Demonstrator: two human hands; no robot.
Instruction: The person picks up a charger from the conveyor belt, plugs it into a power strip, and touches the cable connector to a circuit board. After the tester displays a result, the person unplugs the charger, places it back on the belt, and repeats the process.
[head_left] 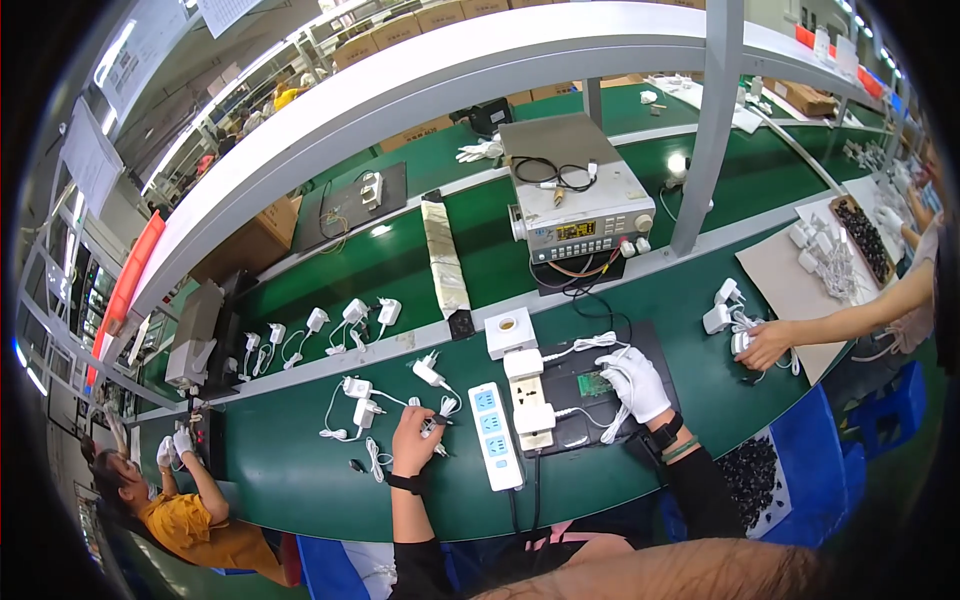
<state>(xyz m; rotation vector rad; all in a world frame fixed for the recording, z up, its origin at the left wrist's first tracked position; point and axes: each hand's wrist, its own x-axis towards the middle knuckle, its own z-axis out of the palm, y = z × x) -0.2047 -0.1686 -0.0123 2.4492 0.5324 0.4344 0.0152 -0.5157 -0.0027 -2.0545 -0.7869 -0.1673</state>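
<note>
My left hand [414, 440], bare with a black wristband, is closed round a bundled white cable [442, 450]; a small black piece shows at its fingertips. My right hand [640, 385], in a white glove, is closed on another white cable [612, 432] beside a green circuit board [594, 384] on a black mat [655, 350]. Two white adapters [535, 417] sit in a beige socket block [526, 391], their cables running toward my right hand. A white power strip [494, 440] with blue sockets lies between my hands. Next to my left hand are several loose white adapters [366, 411].
Beyond the mat stands a bench power instrument [575, 190] under a grey shelf post [710, 130]. A row of white adapters [352, 312] lies on the green conveyor. At right, a co-worker's hand [765, 345] handles adapters; another person [185, 515] works at far left.
</note>
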